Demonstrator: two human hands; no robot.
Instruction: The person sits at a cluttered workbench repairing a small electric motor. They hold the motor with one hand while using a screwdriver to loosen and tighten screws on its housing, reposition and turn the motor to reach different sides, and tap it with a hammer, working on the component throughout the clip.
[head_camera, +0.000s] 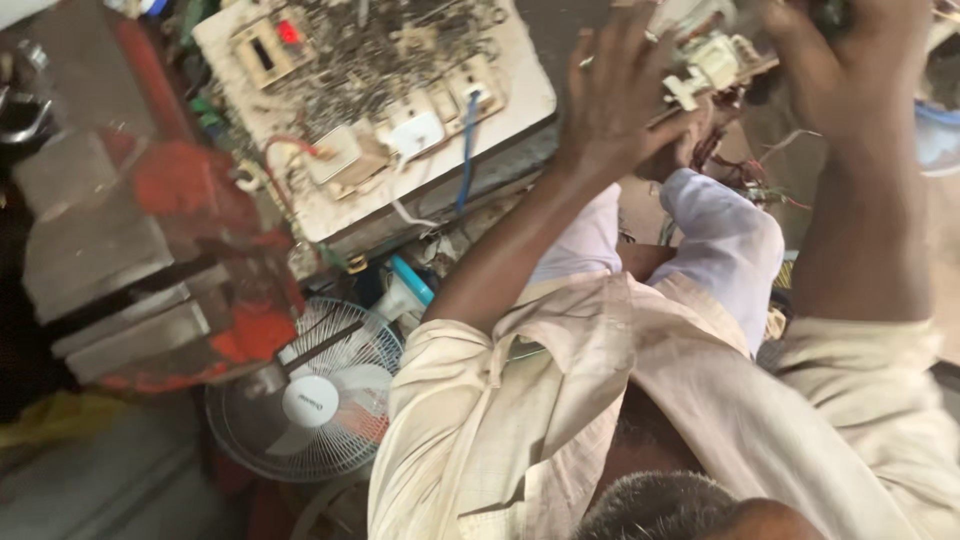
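Looking down from my head, I am raising both arms toward the upper right of the frame. My left hand (622, 95) is spreading its fingers wide, the palm pressing against the underside of a small cream-coloured electrical part (712, 66) with plastic clips. My right hand (848, 62) is curling around something at the very top edge, just beside that part; how tightly it is closing and what exactly it is gripping I cannot tell, since the frame cuts it off. A tangle of thin red and green wires (745, 172) is hanging below the part, between my two forearms.

In the upper middle, a dirty white switchboard (520, 95) with sockets and a red rocker switch is lying tilted, a heap of small metal screws (375, 50) scattered on top and a blue cable (466, 150) running down its face. At the left, a red and grey bench vise (170, 260) is sitting. Below it, at lower left, a white table fan (305, 400) is lying face up.
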